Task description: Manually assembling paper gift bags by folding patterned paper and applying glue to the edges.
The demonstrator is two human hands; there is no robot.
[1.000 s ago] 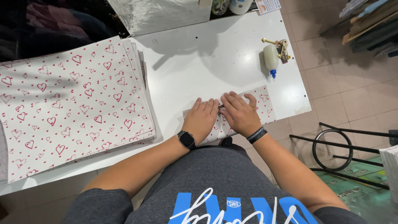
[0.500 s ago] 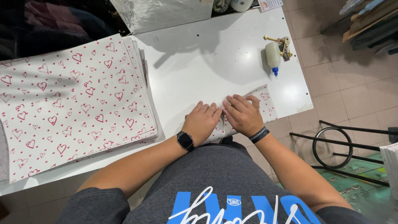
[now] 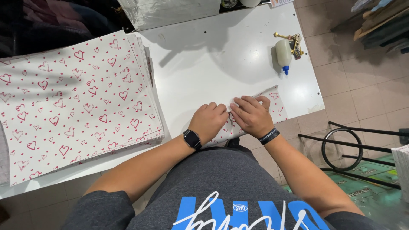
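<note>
Both hands lie flat on a small folded paper at the near edge of the white table. The left hand has its fingers close together and its palm down, pressing on the paper. It has a black watch on the wrist. The right hand is just beside it, and the 2 hands touch at the fingers. The right fingers are spread a little and bent, pressing down too. A dark band goes around that wrist. Both arms reach out from the body and bend in toward each other.

The small paper is white with little red hearts. Most of it is hidden under the hands. 1 end sticks out to the right, and a bit hangs over the table edge.

To the left sits a big stack of heart paper, with the same red hearts. It is well apart from the hands. Far to the right lies a glue bottle with a blue tip, next to some keys.
</note>
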